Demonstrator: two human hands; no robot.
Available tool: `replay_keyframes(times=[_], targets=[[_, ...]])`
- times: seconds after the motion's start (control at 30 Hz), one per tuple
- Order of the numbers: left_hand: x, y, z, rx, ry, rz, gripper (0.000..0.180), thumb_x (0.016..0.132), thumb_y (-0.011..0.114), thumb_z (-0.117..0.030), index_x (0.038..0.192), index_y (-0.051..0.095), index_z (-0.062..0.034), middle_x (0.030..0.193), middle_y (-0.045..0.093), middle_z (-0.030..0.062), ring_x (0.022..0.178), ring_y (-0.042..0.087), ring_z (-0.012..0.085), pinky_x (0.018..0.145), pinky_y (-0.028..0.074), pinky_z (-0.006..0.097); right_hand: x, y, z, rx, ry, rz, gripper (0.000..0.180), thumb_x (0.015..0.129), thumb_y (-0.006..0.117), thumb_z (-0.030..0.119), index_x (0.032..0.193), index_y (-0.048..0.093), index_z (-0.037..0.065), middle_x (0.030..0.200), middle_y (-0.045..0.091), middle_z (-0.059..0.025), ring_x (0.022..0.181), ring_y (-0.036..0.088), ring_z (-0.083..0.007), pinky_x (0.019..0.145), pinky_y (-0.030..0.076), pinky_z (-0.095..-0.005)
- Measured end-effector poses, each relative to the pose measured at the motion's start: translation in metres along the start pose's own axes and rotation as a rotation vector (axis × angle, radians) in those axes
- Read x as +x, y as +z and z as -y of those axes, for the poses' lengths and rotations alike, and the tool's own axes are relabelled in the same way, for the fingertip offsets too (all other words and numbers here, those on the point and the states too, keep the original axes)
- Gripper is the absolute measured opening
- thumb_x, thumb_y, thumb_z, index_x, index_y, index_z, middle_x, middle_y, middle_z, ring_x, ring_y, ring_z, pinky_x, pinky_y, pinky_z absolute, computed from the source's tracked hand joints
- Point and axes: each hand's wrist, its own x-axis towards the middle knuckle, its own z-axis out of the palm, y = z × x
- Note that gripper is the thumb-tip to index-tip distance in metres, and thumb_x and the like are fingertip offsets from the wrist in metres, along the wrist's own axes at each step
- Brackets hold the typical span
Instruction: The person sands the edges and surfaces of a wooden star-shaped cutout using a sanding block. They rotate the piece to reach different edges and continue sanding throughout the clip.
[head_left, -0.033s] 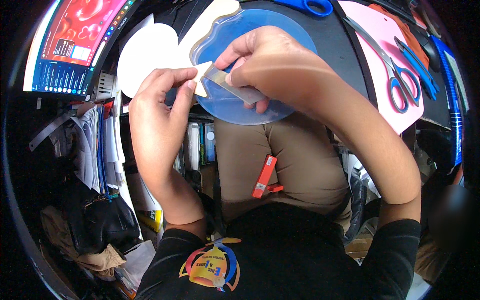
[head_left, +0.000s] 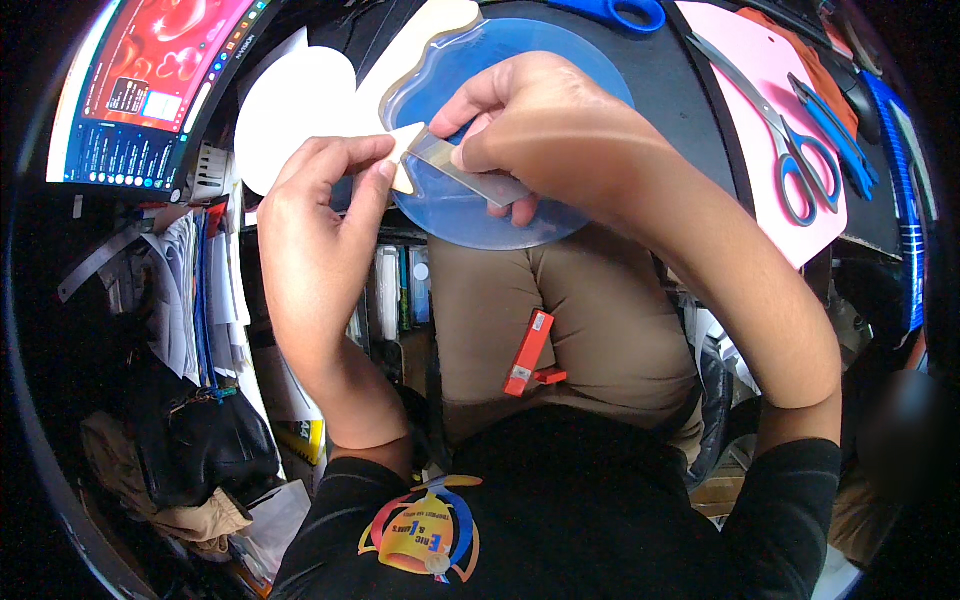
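Left hand [head_left: 325, 205] pinched on cream tab [head_left: 404, 150]; right hand [head_left: 545, 125] clamped on blade [head_left: 470, 172]. Best kept flat, steady over blue disc [head_left: 470, 215].

2 hands [head_left: 320, 215] [head_left: 545, 125], 3 blue-handled scissors [head_left: 800, 160] [head_left: 612, 12] [head_left: 835, 135], 1 blue disc [head_left: 560, 70], 1 pink sheet [head_left: 765, 60], 1 orange cutter [head_left: 528, 352].

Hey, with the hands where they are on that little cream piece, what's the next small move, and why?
Probably draw the flat silver metal blade a little further along the small cream-coloured triangular piece. The right hand has the blade's tip at that piece, the left hand pinches it steady, and both sit over the translucent blue round plastic sheet.
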Motion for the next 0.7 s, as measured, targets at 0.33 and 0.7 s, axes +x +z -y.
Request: replay_keyframes(times=[0.33, 0.7], targets=[[0.004, -0.002, -0.002, 0.101, 0.086, 0.029, 0.018, 0.088, 0.072, -0.005, 0.104, 0.074, 0.0021, 0.095, 0.071, 0.0106, 0.081, 0.069, 0.0146, 0.070, 0.056, 0.028, 0.000, 0.000, -0.002, 0.026, -0.043, -0.041, 0.031, 0.080, 0.066, 0.006, 0.110, 0.071, -0.004, 0.085, 0.071, -0.0119, 0.061, 0.068, -0.0156, 0.051, 0.056, -0.0269], [0.014, 0.008, -0.001, 0.254, 0.202, -0.027, 0.011, 0.090, 0.070, -0.008, 0.093, 0.070, 0.0030, 0.085, 0.065, 0.0111, 0.073, 0.065, 0.0178, 0.065, 0.051, 0.030, 0.007, -0.002, -0.003, -0.104, -0.018, 0.004, 0.033, 0.081, 0.068, 0.008, 0.111, 0.070, -0.004, 0.085, 0.071, -0.0110, 0.063, 0.069, -0.0156, 0.054, 0.057, -0.0267]])
